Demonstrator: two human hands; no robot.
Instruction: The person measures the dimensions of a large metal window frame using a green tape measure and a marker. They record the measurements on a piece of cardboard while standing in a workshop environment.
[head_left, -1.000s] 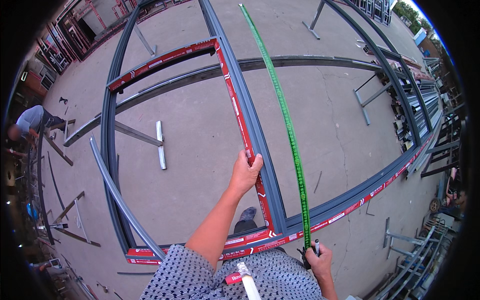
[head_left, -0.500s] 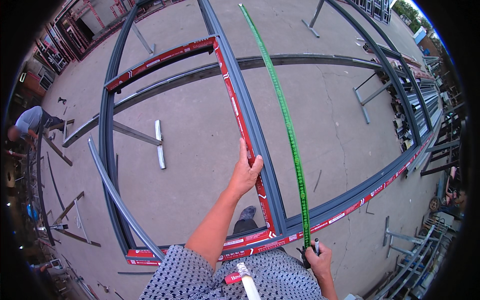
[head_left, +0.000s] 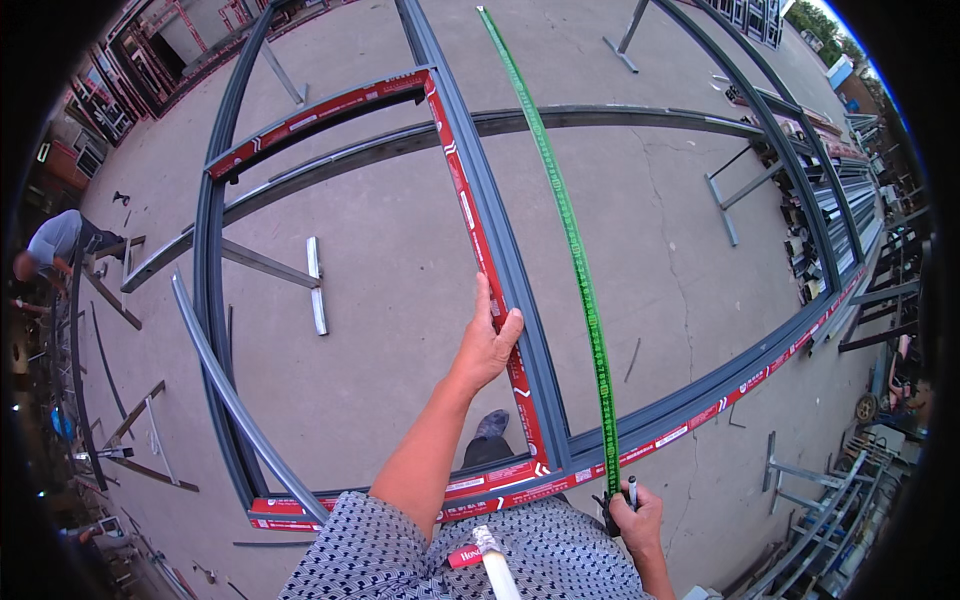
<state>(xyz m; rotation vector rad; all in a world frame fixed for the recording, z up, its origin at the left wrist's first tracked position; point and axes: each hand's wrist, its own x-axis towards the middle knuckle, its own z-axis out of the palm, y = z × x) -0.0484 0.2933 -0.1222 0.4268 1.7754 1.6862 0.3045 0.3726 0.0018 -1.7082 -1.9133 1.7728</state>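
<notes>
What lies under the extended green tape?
The tape crosses over the frame's near bar, the metal support beam and the concrete floor. The strips directly beneath it are covered, so whether it touches the bar cannot be told.

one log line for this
left hand: on red-faced frame bar | right hand: holding pen and green tape measure | tape measure: extended across near rail

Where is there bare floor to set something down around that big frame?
Mostly bare floor lies right of the green tape measure, between the steel crossbeam and near frame rail; one thin rod lies there. Crowded: the right edge, with piled metal profiles.
</notes>
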